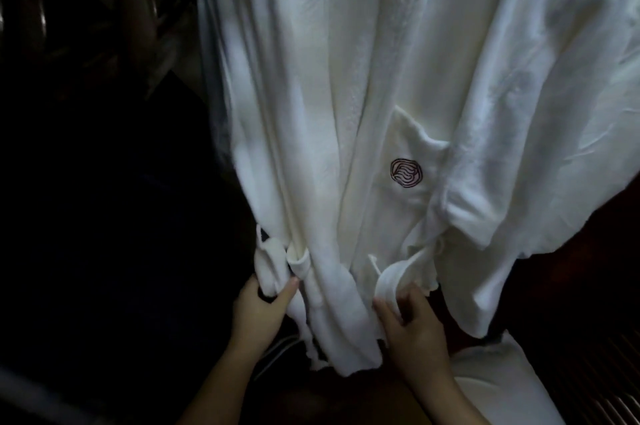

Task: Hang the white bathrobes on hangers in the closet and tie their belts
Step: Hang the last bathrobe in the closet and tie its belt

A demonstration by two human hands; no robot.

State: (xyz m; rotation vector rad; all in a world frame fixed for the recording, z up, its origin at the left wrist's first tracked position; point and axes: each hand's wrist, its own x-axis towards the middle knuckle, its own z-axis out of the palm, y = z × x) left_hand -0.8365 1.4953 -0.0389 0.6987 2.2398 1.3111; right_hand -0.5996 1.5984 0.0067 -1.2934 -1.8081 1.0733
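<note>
The white bathrobe (363,78) is hanging upright in a dark closet, its long axis running top to bottom of the view, and it is filling most of the frame; whatever is carrying it lies above the picture, so the hanger cannot be seen. A chest pocket (412,161) with a small dark round emblem (406,172) is facing outward. Lower down, at waist level, the belt (394,277) is crossing the cloth roughly sideways, at right angles to the hang of the robe, and the fabric is bunching inward there.

The left hand (258,310) is gripping one belt end (273,269) at the robe's left edge, thumb and fingers pinching the strip. The right hand (412,324) is holding the other stretch of belt on the right side, fingers curled round a rolled part of it. Both hands are sitting just below the waistline, the robe hanging between and above them, each about equally near its own end.

By the look of it the tying is in hand but no knot is showing yet; the two ends likely need drawing toward the middle front and crossing. To the left, the closet is too dark to read.
</note>
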